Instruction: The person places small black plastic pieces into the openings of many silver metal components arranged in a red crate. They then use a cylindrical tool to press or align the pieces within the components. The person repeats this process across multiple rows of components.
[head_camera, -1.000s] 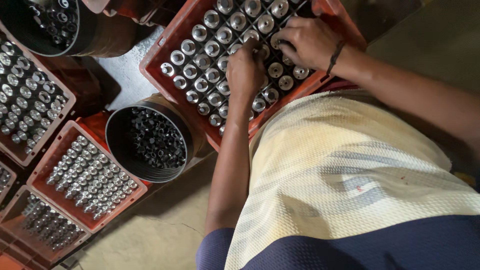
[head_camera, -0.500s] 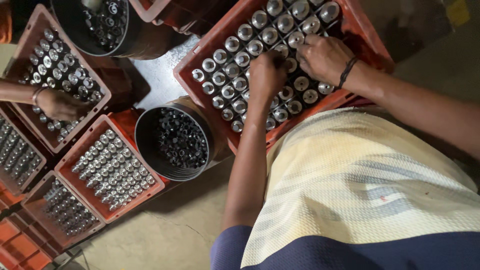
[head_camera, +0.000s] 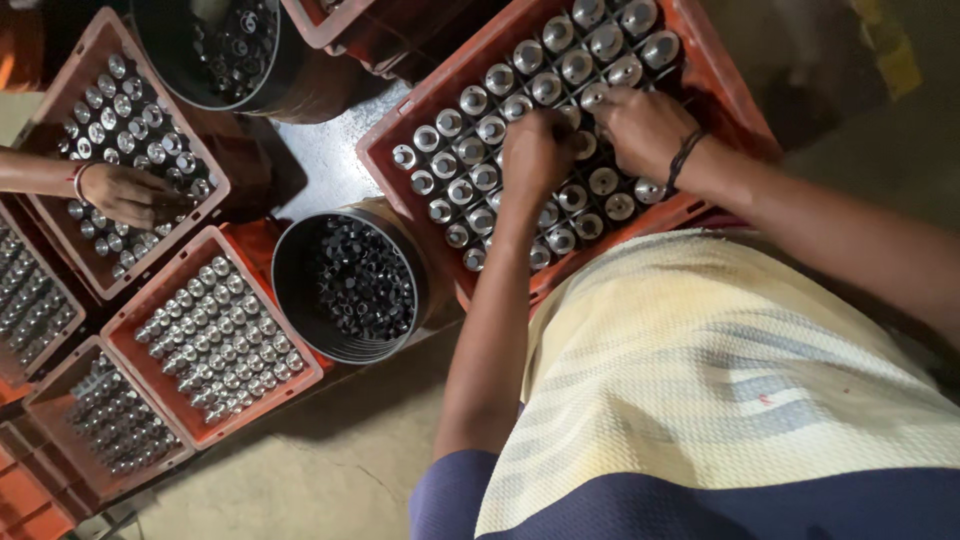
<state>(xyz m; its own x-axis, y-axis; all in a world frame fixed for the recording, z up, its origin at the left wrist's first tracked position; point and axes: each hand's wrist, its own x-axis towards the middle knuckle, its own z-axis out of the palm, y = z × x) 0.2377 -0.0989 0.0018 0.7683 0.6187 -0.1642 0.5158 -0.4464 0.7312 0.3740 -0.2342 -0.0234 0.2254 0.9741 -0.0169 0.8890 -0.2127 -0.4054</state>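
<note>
Crate (head_camera: 700, 60): red, packed w/ metal cylinders (head_camera: 470, 100).
L hand (head_camera: 535, 155): fist over mid rows, hold unclear.
R hand (head_camera: 640, 125): pinching cylinder beside it.
Tip: seat upright.
Bucket (head_camera: 300, 290): left of crate.

Bare concrete floor (head_camera: 330, 470), cracked, dimly lit.

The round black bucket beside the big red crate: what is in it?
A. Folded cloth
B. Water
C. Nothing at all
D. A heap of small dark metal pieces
D: the black bucket, standing just left of the red crate where both hands work, is filled with a heap of small dark metal pieces.
</note>
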